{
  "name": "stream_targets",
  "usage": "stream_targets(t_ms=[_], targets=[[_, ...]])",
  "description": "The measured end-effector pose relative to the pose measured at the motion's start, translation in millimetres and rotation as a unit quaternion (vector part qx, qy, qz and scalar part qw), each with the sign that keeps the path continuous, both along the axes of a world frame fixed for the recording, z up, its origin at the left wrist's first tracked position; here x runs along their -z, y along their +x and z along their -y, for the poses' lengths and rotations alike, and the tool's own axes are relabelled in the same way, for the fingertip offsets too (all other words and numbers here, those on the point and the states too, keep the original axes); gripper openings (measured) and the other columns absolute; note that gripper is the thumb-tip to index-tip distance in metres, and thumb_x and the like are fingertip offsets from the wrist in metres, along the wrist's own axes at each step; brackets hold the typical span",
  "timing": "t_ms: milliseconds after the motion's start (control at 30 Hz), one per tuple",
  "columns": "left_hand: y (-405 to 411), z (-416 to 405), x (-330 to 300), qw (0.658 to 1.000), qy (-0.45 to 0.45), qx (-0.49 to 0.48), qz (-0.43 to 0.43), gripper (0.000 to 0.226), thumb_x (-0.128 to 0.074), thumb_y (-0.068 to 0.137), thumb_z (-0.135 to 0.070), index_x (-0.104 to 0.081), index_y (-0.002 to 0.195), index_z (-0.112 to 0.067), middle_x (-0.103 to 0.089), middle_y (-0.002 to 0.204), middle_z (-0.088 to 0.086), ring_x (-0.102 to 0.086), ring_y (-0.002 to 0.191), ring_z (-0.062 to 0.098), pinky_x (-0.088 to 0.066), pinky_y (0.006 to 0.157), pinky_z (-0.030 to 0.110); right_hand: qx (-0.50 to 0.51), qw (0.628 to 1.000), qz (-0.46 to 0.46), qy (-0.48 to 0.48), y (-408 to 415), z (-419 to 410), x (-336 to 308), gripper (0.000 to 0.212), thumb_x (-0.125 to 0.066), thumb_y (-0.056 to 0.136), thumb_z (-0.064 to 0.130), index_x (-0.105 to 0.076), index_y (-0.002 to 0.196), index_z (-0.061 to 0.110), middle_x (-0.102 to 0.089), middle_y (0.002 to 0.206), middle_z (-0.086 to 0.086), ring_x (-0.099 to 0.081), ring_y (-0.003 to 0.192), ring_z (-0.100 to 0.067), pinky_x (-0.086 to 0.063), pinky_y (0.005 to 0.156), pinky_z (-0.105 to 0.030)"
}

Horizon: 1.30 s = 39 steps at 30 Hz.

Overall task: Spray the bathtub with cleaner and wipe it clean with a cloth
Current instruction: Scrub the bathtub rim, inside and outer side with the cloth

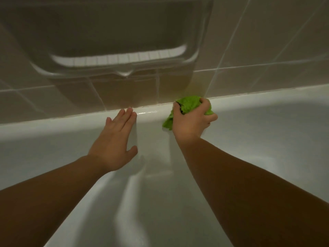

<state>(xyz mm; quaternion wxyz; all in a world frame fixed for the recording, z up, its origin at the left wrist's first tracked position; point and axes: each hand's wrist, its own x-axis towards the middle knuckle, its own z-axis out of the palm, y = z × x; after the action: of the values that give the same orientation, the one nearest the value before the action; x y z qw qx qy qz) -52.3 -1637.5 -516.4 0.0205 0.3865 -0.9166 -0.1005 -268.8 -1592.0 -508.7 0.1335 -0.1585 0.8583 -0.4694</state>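
The white bathtub (258, 132) fills the lower view, its far rim running along the tiled wall. My right hand (191, 120) grips a bunched green cloth (188, 104) and presses it on the far rim where the tub meets the wall. My left hand (115, 139) lies flat with fingers together against the tub's inner wall, fingertips reaching the rim, holding nothing. No spray bottle is in view.
Beige wall tiles (267, 41) with pale grout rise behind the tub. A recessed soap dish (121, 56) with a ridged shelf is set into the wall above my left hand. The tub's sloping inner side drops toward me.
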Motion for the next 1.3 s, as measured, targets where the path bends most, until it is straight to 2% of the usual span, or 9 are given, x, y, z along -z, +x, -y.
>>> stream_targets(t_ms=[167, 333, 467, 633, 767, 867, 1000, 1100, 1300], targets=[[-2.0, -1.1, -2.2, 1.000, 0.006, -0.004, 0.009, 0.109, -0.069, 0.090, -0.046, 0.007, 0.164, -0.021, 0.014, 0.171, -0.004, 0.016, 0.157, 0.016, 0.009, 0.123, 0.040, -0.089, 0.996, -0.017, 0.008, 18.8, -2.4, -2.7, 0.060, -0.081, 0.085, 0.042, -0.042, 0.129, 0.032, -0.026, 0.128, -0.004, -0.049, 0.112, -0.032, -0.048, 0.096, -0.036], [-3.5, -1.8, -4.8, 1.000, 0.013, -0.003, 0.019, 0.112, -0.072, 0.088, -0.044, 0.006, 0.164, -0.019, 0.014, 0.171, -0.002, 0.016, 0.157, 0.019, 0.005, 0.125, 0.046, 0.022, 0.997, 0.079, -0.009, 2.6, 8.6, -14.8, 0.051, -0.074, 0.088, 0.027, -0.040, 0.126, 0.029, -0.027, 0.129, -0.010, -0.055, 0.112, -0.041, -0.052, 0.090, -0.040], [-7.1, -2.0, -8.1, 0.999, 0.024, -0.005, 0.033, 0.113, -0.071, 0.087, -0.044, 0.008, 0.164, -0.019, 0.016, 0.171, -0.002, 0.017, 0.157, 0.019, 0.004, 0.124, 0.047, -0.122, 0.992, 0.026, 0.032, 27.8, 2.8, -17.3, 0.049, -0.075, 0.087, 0.022, -0.043, 0.123, 0.027, -0.029, 0.129, -0.009, -0.053, 0.112, -0.038, -0.053, 0.096, -0.042], [-2.4, 1.1, -17.1, 0.997, 0.050, 0.011, 0.050, 0.110, -0.069, 0.090, -0.042, 0.010, 0.163, -0.022, 0.019, 0.170, -0.005, 0.019, 0.157, 0.018, 0.003, 0.127, 0.046, -0.015, 0.997, 0.065, 0.026, -1.6, 4.1, -21.2, 0.043, -0.070, 0.088, 0.028, -0.043, 0.122, 0.026, -0.031, 0.127, -0.012, -0.056, 0.108, -0.043, -0.053, 0.098, -0.046], [4.7, -3.3, -24.4, 0.994, 0.058, 0.035, 0.088, 0.107, -0.066, 0.092, -0.042, 0.012, 0.163, -0.023, 0.026, 0.168, -0.005, 0.022, 0.156, 0.019, 0.002, 0.127, 0.049, -0.263, 0.962, -0.031, 0.066, 31.3, -8.4, -14.1, 0.047, -0.072, 0.086, 0.025, -0.043, 0.122, 0.033, -0.030, 0.120, -0.003, -0.056, 0.103, -0.033, -0.053, 0.098, -0.042], [12.4, -11.7, -25.8, 0.989, 0.078, 0.043, 0.115, 0.103, -0.062, 0.095, -0.042, 0.013, 0.163, -0.024, 0.027, 0.168, -0.004, 0.022, 0.156, 0.020, 0.003, 0.127, 0.049, -0.260, 0.964, -0.019, 0.046, 37.4, -12.9, -18.7, 0.040, -0.070, 0.088, 0.024, -0.047, 0.120, 0.033, -0.032, 0.119, -0.003, -0.057, 0.098, -0.031, -0.053, 0.095, -0.039], [31.3, -26.4, -31.1, 0.990, 0.130, -0.017, 0.053, 0.092, -0.060, 0.098, -0.037, 0.002, 0.165, -0.026, 0.011, 0.172, -0.006, 0.011, 0.158, 0.015, 0.003, 0.128, 0.042, -0.219, 0.976, 0.009, -0.019, 29.4, -28.7, -40.7, 0.042, -0.073, 0.088, 0.025, -0.053, 0.123, 0.032, -0.037, 0.122, -0.004, -0.053, 0.083, -0.008, -0.045, 0.083, -0.024], [48.2, -32.4, -48.1, 0.986, 0.135, -0.087, -0.033, 0.077, -0.060, 0.098, -0.035, -0.020, 0.164, -0.027, -0.019, 0.170, -0.006, -0.014, 0.157, 0.013, -0.013, 0.127, 0.034, -0.238, 0.970, -0.006, -0.058, 34.4, -51.8, -64.3, 0.059, -0.079, 0.082, 0.024, -0.048, 0.130, 0.039, -0.042, 0.122, 0.001, -0.052, 0.091, 0.000, -0.040, 0.078, -0.007], [65.9, -41.0, -121.3, 0.968, 0.092, -0.167, -0.166, 0.047, -0.069, 0.092, -0.030, -0.060, 0.138, -0.026, -0.060, 0.129, -0.014, -0.057, 0.114, 0.009, -0.043, 0.098, 0.027, -0.186, 0.976, 0.055, -0.099, 47.9, -86.3, -116.2, 0.073, -0.081, 0.075, 0.023, -0.030, 0.123, 0.043, -0.059, 0.115, 0.000, -0.066, 0.099, -0.020, -0.059, 0.088, -0.049]])
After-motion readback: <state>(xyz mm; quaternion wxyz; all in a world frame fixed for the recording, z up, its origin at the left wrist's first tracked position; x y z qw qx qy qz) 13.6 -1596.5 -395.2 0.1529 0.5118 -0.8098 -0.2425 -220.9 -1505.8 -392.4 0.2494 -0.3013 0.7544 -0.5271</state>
